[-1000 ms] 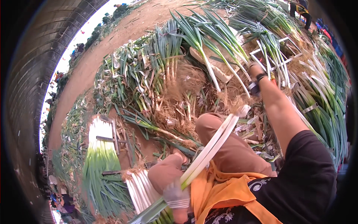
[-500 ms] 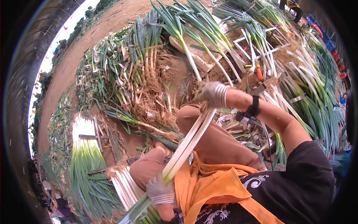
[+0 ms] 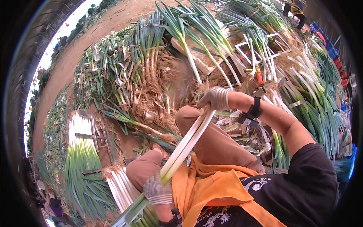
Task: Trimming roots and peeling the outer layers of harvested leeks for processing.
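Two long green onions [image 3: 186,143] lie side by side across my lap, white shafts up and right, green leaves down and left. My left hand [image 3: 157,190], in a grey knit glove, is closed around them where white turns to green. At the root end, my gloved right hand [image 3: 214,99] is closed over the tips, its fingers partly hidden behind the hand. Left of my knee a bunch of trimmed white-stalked onions [image 3: 123,185] rests on a metal rack.
A larger bundle of green onions [image 3: 84,159] lies in a metal frame [image 3: 99,138] at the left. Unpeeled, rooty onions [image 3: 149,68] are heaped ahead. More bundles [image 3: 302,90] lie at the right, near an orange-handled tool [image 3: 259,75]. Another person [image 3: 297,11] is at the far right.
My right hand has shifted slightly left and down along with the onions, and its fingers look more closed over the root end. My left hand keeps its hold. The whole view has moved a little.
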{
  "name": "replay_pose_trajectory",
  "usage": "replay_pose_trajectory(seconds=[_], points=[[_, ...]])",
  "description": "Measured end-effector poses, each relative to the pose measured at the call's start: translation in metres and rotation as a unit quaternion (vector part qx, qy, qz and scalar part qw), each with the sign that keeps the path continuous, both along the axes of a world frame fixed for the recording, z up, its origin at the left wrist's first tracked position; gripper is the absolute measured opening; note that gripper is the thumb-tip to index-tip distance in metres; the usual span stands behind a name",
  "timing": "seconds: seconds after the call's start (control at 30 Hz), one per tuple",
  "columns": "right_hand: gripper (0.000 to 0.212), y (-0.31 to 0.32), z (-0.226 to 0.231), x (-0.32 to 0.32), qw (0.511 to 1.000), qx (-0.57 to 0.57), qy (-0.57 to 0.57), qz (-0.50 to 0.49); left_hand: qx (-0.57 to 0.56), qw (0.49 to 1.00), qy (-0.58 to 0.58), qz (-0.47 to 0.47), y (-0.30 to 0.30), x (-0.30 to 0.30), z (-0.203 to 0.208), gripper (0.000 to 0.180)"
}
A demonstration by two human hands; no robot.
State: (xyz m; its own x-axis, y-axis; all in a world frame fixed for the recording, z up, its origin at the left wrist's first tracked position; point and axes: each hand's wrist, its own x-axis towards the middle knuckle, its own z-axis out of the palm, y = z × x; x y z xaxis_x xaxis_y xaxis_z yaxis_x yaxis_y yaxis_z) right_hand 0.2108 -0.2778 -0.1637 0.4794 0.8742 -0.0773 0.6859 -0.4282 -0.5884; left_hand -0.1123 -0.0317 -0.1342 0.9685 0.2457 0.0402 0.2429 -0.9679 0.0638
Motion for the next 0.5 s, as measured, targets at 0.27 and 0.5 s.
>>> replay_pose_trajectory(seconds=[0.27,0.5], points=[[0.026,0.029,0.02,-0.015,0.981,-0.171,-0.055,0.079,-0.004,1.0,0.004,-0.001,0.004,-0.002,-0.002,0.058],[0.013,-0.002,0.028,0.007,0.967,-0.21,-0.142,-0.002,-0.008,1.0,0.004,0.009,0.006,-0.002,-0.008,0.056]])
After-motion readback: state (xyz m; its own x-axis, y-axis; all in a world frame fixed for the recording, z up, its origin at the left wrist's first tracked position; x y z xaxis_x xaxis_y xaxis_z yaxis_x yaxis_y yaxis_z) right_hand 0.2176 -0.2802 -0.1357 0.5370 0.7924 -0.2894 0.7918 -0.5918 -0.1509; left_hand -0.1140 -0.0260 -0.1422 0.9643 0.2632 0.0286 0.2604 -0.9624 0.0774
